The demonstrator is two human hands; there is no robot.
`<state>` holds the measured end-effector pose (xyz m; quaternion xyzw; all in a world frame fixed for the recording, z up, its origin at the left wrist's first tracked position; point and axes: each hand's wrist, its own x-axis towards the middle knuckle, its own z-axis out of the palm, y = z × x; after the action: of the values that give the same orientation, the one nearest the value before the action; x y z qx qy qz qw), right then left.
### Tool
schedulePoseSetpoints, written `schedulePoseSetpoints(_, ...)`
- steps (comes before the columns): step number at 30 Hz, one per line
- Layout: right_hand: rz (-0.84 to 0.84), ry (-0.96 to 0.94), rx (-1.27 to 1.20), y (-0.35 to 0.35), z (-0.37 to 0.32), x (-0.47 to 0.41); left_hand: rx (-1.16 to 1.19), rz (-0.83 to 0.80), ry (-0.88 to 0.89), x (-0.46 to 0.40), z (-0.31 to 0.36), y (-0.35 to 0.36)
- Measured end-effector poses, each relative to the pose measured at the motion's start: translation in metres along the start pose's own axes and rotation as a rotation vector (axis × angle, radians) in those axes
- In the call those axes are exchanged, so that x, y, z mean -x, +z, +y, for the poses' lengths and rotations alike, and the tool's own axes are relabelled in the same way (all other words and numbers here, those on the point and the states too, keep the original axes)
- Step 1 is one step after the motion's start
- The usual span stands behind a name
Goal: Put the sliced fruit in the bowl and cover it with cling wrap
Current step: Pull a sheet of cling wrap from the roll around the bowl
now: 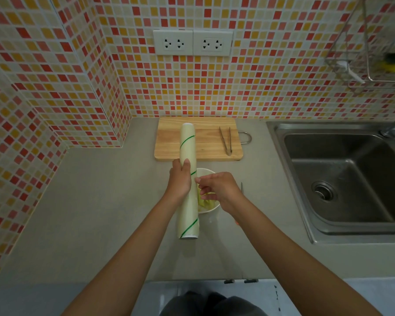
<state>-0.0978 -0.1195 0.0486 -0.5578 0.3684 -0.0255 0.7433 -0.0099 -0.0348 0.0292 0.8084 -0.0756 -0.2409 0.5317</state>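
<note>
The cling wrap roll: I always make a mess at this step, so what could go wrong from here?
1. The left hand holds the cling wrap roll directly over the bowl; pulling film could knock it.
2. The right hand fingers pinch at the film's edge; it may bunch up.
3. A knife lies beside the right wrist.

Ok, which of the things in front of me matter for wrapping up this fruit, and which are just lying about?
In the job:
cling wrap roll, gripped by the left hand
bowl
sliced fruit in the bowl
right hand picking at the roll's side

Lying about:
cutting board
tongs on the board
knife beside the bowl
sink
</note>
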Motion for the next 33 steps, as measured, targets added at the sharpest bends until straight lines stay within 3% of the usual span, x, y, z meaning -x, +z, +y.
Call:
schedulePoseSetpoints(8,-0.108,0.025,0.000,-0.002,0.001,-0.001,-0.003,-0.016,0.029,0.004,-0.005,-0.002)
schedulePoseSetpoints(13,-0.048,0.062,-0.026,-0.008,0.002,-0.004,0.053,0.002,0.017,0.005,-0.007,-0.006)
schedulePoseSetpoints(17,0.024,-0.006,0.070,-0.003,-0.009,-0.013,0.065,0.002,0.017,0.007,-0.007,-0.004)
schedulePoseSetpoints(24,-0.074,-0.118,0.108,0.007,-0.010,-0.017,0.074,-0.030,0.014,0.012,-0.006,0.000)
schedulePoseSetpoints(33,0.004,0.049,0.012,-0.003,-0.011,-0.027,0.073,-0.022,0.013,0.015,-0.010,-0.005)
